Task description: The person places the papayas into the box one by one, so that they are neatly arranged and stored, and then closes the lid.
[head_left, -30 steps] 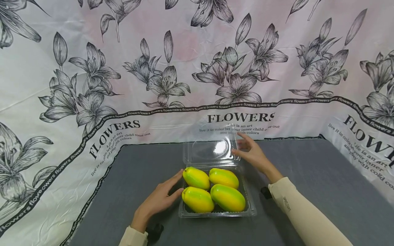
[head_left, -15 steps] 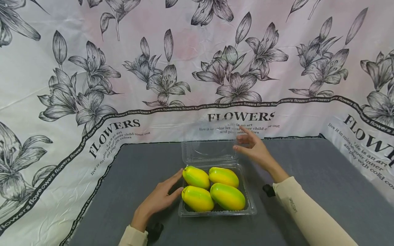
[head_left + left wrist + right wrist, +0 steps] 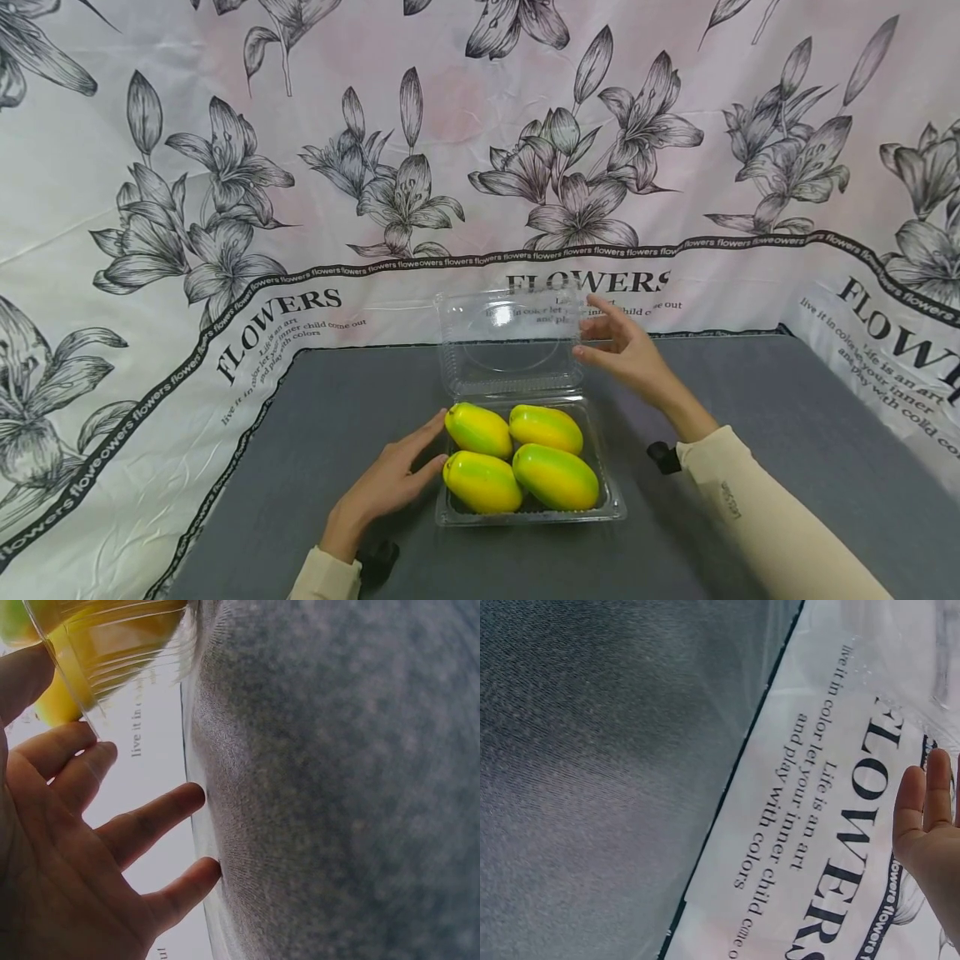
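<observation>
A clear plastic clamshell box (image 3: 611,500) sits on the grey table in the head view, with several yellow-green mangoes (image 3: 557,477) in its base. Its clear lid (image 3: 517,367) stands raised at the back. My left hand (image 3: 386,483) lies along the left side of the base, fingers extended and fingertips at its wall. In the left wrist view that hand's fingers are spread beside the ribbed plastic wall (image 3: 127,645). At the lid's right edge is my right hand (image 3: 626,362), thumb and fingers apart. Its fingers (image 3: 939,787) look straight in the right wrist view; contact with the lid is unclear.
The grey tabletop (image 3: 345,392) reaches back to a white cloth (image 3: 405,308) printed with black lilies and lettering. That cloth also hangs along the left and right sides. Dark wrist straps (image 3: 378,562) show below the sleeves.
The lid's upper edge has risen a little and shifted slightly left. My right hand has moved up and to the right. My left hand and the mangoes stay in place.
</observation>
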`<state>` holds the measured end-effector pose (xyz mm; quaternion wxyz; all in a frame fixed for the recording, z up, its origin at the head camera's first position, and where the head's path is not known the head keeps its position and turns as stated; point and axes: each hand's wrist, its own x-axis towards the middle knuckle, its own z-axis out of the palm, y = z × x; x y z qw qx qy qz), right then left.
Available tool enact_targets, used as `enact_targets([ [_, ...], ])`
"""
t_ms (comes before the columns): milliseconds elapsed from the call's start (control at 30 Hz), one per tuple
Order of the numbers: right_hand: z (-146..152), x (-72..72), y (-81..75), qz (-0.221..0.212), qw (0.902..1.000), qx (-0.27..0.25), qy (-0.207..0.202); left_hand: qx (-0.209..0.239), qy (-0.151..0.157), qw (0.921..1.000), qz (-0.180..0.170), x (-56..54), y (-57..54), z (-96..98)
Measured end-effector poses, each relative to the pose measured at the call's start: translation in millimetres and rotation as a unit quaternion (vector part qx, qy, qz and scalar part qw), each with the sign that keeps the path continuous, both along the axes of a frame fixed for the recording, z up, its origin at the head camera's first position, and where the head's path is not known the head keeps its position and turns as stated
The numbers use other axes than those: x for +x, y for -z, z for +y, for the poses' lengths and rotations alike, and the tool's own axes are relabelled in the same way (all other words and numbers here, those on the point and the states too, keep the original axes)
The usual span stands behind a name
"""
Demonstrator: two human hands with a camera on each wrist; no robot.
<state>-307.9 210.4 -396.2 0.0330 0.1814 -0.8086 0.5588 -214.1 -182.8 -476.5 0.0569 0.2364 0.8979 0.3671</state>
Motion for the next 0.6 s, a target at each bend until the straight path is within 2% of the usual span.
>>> enact_targets([
  [333,5,15.5,-10.4,0.029,0.9996,0.002,0.001,0.005,0.006,1.0,0.0,0.1,-2.2,1.0],
  [600,14,34.2,-6.3,0.075,0.9969,0.017,-0.014,0.003,0.005,1.0,-0.001,0.9,-2.3,1.6],
])
